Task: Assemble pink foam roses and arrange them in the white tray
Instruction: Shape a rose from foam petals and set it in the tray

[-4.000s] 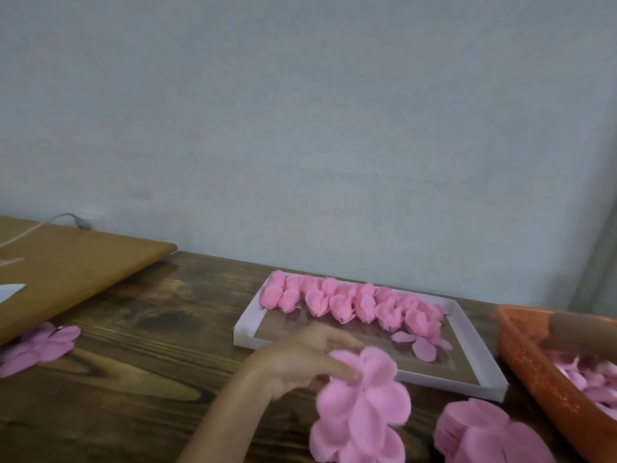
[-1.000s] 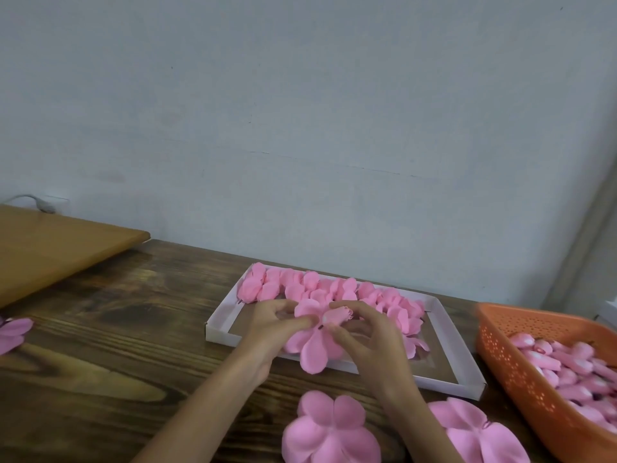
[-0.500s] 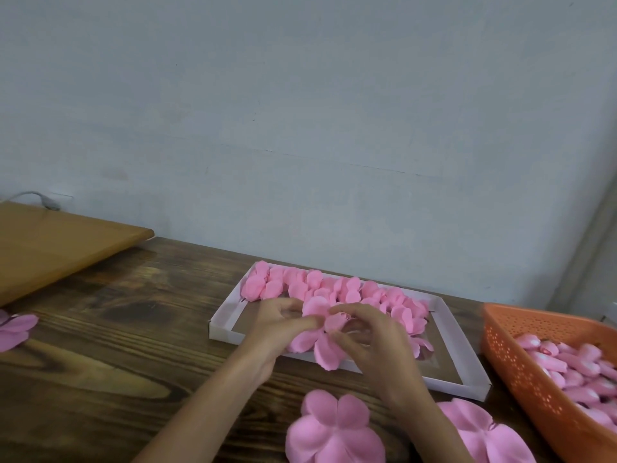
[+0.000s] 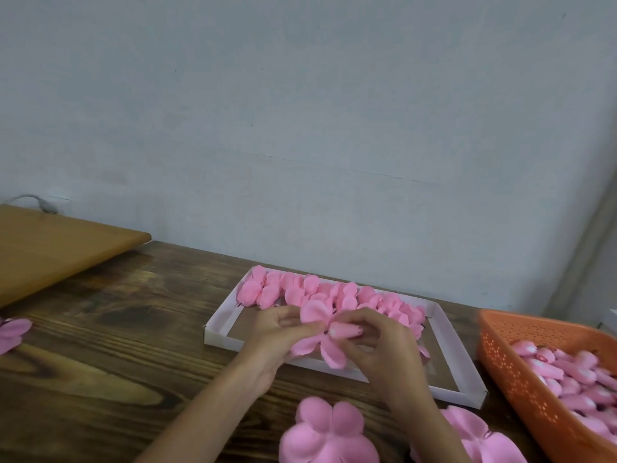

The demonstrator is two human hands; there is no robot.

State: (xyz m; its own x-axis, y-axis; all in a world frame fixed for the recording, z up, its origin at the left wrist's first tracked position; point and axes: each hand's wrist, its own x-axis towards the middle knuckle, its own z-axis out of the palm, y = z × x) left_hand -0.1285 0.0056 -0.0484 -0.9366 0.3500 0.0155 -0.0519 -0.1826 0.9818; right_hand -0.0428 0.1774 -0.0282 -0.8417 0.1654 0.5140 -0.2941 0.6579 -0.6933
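Note:
Over the near edge of the white tray (image 4: 218,336), my left hand (image 4: 278,335) pinches a pink foam petal layer (image 4: 317,332). Facing it, my right hand (image 4: 377,349) holds a pink rose bud (image 4: 344,330) with its narrow end pressed into the middle of that petal layer. A row of finished pink roses (image 4: 320,292) lines the far side of the tray. The tray's near half shows its bare brown bottom.
Two stacks of pink petal layers lie near me, one (image 4: 329,436) in the middle and one (image 4: 480,439) to its right. An orange perforated basket (image 4: 521,372) full of rose buds stands at right. More petals (image 4: 11,332) lie at far left, below a light wooden board (image 4: 56,248).
Four seconds ago only my left hand was in view, at the petal stack. Since then both hands have come together over the tray, and the bud has turned its tip into the petal layer.

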